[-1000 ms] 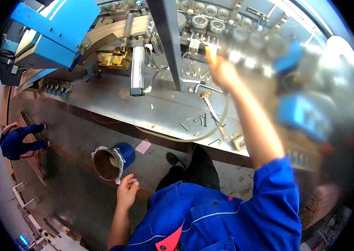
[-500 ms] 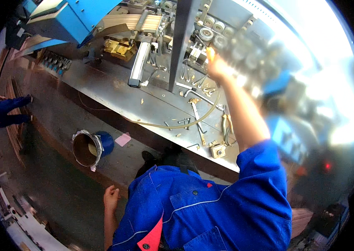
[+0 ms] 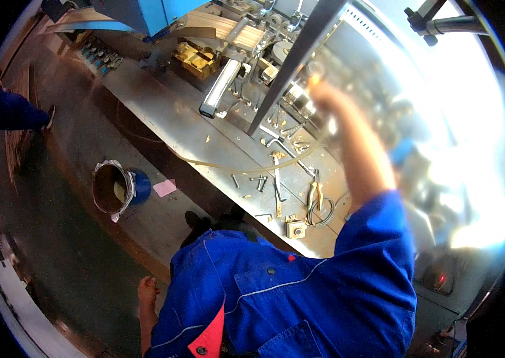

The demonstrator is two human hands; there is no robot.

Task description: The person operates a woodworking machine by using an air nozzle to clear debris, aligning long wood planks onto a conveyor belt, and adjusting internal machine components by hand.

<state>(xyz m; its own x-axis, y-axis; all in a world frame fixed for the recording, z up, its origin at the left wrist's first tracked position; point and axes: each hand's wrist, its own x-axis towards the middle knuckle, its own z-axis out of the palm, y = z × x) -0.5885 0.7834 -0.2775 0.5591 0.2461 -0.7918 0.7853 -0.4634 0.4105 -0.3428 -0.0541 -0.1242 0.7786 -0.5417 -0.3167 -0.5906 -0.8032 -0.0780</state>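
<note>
My right hand (image 3: 328, 98), smeared by motion, reaches over the machine bed with its fingers closed around a small orange thing (image 3: 314, 80). What that is I cannot make out. Beside it are a row of metal rollers (image 3: 283, 52) and a grey upright post (image 3: 300, 56). Below my right forearm lie pliers (image 3: 315, 192), a bent socket wrench (image 3: 291, 152), several bolts (image 3: 259, 181) and a small square metal block (image 3: 295, 230). Down at my side hangs my left hand (image 3: 148, 290), its fingers loosely bent and apart, with nothing seen in it.
A thin hose (image 3: 228, 169) curves across the metal bed (image 3: 175, 128). A bucket with a lined rim (image 3: 113, 188) stands on the floor beside a pink sheet (image 3: 164, 187). At the far left is another person (image 3: 14, 110). A blue housing (image 3: 139, 15) overhangs the bed.
The view has turned, so the bench and post appear more slanted. My right hand stays over the rollers, moving in a blur. The other person's legs have shifted; my left hand still hangs.
</note>
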